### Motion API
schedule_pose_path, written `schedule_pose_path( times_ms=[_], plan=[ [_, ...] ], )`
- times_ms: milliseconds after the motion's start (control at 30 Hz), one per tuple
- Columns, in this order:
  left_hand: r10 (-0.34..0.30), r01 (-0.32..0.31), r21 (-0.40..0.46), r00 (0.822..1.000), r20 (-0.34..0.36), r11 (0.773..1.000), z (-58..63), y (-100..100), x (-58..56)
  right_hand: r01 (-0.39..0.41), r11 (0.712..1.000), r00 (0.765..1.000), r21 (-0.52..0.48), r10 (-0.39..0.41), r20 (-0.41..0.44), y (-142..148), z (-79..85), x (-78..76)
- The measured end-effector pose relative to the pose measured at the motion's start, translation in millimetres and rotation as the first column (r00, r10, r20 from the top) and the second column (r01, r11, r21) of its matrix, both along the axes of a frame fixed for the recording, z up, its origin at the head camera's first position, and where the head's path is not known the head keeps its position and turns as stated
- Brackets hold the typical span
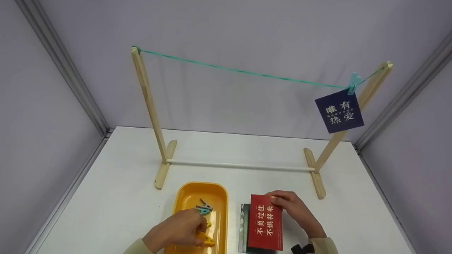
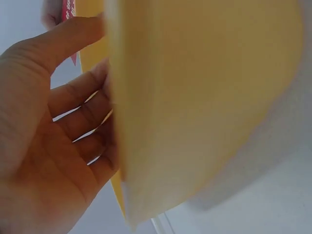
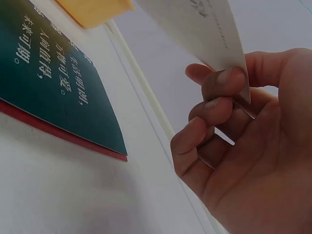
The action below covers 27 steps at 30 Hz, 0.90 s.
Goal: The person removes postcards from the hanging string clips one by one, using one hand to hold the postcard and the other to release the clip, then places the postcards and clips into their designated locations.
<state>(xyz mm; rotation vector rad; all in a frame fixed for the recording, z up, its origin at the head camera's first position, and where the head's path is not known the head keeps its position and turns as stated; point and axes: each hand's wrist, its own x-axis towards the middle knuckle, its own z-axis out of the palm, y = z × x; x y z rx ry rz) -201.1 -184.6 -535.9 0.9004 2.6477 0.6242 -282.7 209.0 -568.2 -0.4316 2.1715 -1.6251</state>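
My right hand (image 1: 295, 208) pinches a red card (image 1: 265, 222) with white characters by its upper right corner, thumb on the front. In the right wrist view the card's pale back (image 3: 214, 34) shows between thumb and fingers. Beneath the red card lies a stack of cards, with a green one (image 3: 63, 87) on top. My left hand (image 1: 182, 225) reaches down into an orange tray (image 1: 223, 211), its fingers at a yellow clothespin (image 1: 206, 239). The tray wall (image 2: 195, 97) hides those fingertips in the left wrist view, so a grip cannot be made out.
A wooden stand (image 1: 150, 102) carries a green string (image 1: 226, 68). Near its right post, a light blue clothespin (image 1: 354, 83) holds a dark blue card (image 1: 339, 111) on the string. A teal clothespin (image 1: 203, 211) lies in the tray. A white rod (image 1: 240, 165) joins the stand's feet.
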Motion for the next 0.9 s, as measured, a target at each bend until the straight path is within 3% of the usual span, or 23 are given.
schedule_pose_path(
  times_ms=[333,500,667,900],
  plan=[
    [0.037,-0.039,-0.07,0.999,-0.03,0.997,-10.5,-3,3.8,-0.007,0.994,0.998,0.109,0.013,-0.059,-20,-10.3,-2.6],
    [0.044,-0.051,-0.081,0.995,-0.085,0.995,-11.9,-4,7.5,-0.007,0.972,0.984,0.236,0.049,-0.172,-25,-21.0,-3.8],
    [0.042,-0.052,-0.077,0.991,-0.125,0.996,-11.6,-5,10.5,0.076,0.926,0.963,0.37,0.029,-0.269,-30,-27.1,1.8],
    [0.048,-0.062,-0.104,0.99,-0.135,0.993,-12.2,-3,9.7,0.182,0.907,0.923,0.38,-0.024,-0.385,-32,-32.9,5.1]
  ],
)
